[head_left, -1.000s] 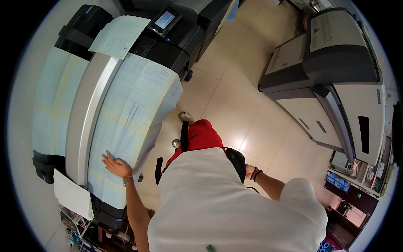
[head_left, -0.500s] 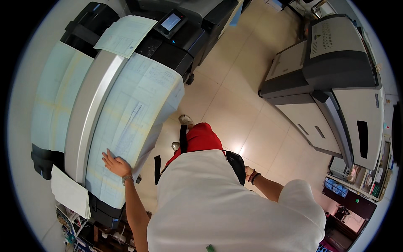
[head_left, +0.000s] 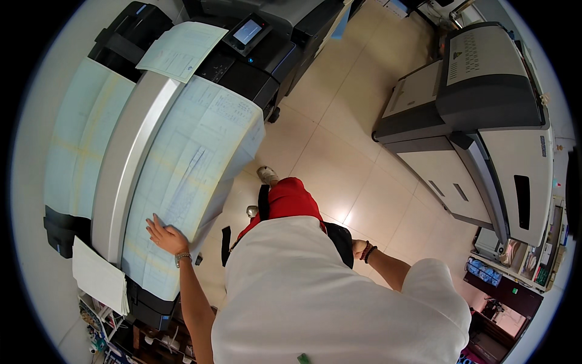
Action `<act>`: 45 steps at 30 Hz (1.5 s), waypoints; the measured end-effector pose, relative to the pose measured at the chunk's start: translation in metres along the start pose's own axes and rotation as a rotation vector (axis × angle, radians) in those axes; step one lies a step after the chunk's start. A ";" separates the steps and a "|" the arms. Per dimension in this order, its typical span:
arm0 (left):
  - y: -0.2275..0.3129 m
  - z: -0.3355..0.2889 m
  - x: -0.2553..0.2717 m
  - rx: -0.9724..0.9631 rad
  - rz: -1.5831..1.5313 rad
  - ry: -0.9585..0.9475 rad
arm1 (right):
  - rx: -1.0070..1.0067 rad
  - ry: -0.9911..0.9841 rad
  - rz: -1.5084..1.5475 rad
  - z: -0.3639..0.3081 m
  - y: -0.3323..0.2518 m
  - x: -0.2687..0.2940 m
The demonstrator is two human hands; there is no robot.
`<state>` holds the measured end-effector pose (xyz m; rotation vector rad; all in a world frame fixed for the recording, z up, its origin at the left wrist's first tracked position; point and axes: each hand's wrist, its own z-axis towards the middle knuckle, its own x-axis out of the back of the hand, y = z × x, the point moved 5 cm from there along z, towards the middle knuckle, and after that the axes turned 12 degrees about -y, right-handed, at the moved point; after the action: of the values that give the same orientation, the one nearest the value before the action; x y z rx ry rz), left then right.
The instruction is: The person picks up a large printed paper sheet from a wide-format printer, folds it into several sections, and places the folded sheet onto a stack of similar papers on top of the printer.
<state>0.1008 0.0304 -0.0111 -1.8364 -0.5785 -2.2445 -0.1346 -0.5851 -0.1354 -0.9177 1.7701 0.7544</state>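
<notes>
My left hand (head_left: 167, 236) lies flat with fingers spread on the lower part of a large pale blue-green drawing sheet (head_left: 188, 151). The sheet is creased, has yellowed tape-like bands, and hangs over the front of a wide-format machine. A long silver-grey bar (head_left: 130, 164) crosses the machine, and more of a similar sheet (head_left: 85, 139) shows behind it. Down by my right hip is my right hand (head_left: 359, 249), next to a black bag or garment part (head_left: 339, 242); its fingers are mostly hidden.
A smaller paper sheet (head_left: 182, 48) rests on the machine beside its lit control screen (head_left: 247, 31). White papers (head_left: 100, 276) lie at its near end. A large grey-and-white machine (head_left: 485, 133) stands to the right across the tiled floor (head_left: 339, 133). Shelves (head_left: 545, 249) line the lower right.
The view has shifted very slightly. My left hand stays flat on the drawing sheet, and my right hand remains by my hip.
</notes>
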 end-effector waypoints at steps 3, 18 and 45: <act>-0.001 0.000 -0.001 0.008 0.001 -0.012 | 0.041 0.226 0.084 0.011 0.003 0.001; 0.001 0.001 -0.003 -0.049 0.037 -0.016 | 0.263 0.503 -0.294 0.068 -0.072 -0.200; -0.003 0.001 -0.006 -0.055 0.058 0.010 | 0.255 0.388 0.059 0.070 -0.076 -0.172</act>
<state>0.1017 0.0331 -0.0171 -1.8420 -0.4606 -2.2515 0.0054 -0.5255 -0.0047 -0.8818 2.1819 0.3884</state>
